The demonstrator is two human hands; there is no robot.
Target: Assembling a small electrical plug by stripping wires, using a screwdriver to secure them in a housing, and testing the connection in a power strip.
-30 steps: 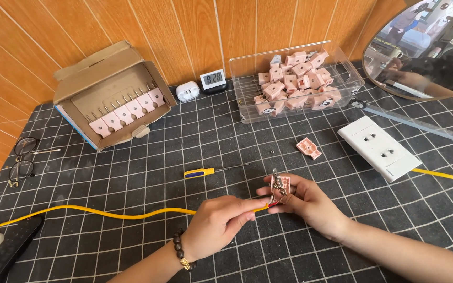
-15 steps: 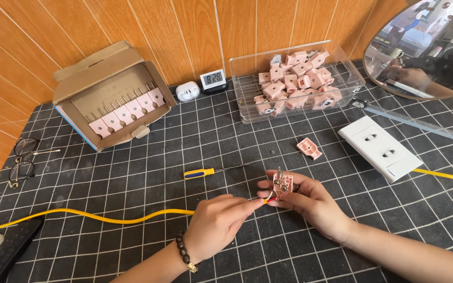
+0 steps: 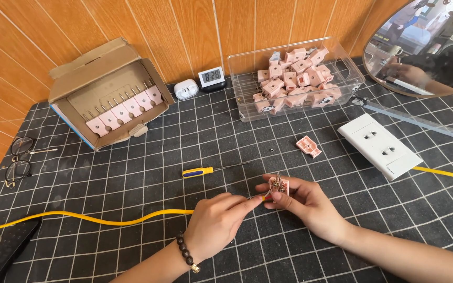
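Hands come first: the left hand [image 3: 217,222], a dark bead bracelet at its wrist, has its fingers pinched shut on the end of the yellow flexible cable [image 3: 106,219] and presses it against the small pink plastic plug half [image 3: 279,186]. The right hand [image 3: 302,205] cradles that piece, thumb and fingertips curled around its sides, just above the black gridded cutting mat [image 3: 132,251]. A second ago the two hands sat lower and the plug lay flatter; now it is lifted a little and turned so that its metal prongs stand upward, and the cable tip sits right at its edge. To my eye that puts the wire at the point of going in. The plug half looks open, bare metal contacts showing inside the pale pink shell.

Just beyond lies a screwdriver with a blue and yellow handle [image 3: 205,171], and a second loose pink shell [image 3: 309,146] rests near the white double wall socket [image 3: 381,146]. Farther back stand the open cardboard box of pink plugs [image 3: 106,94] and the clear plastic tub heaped with more [image 3: 294,76].
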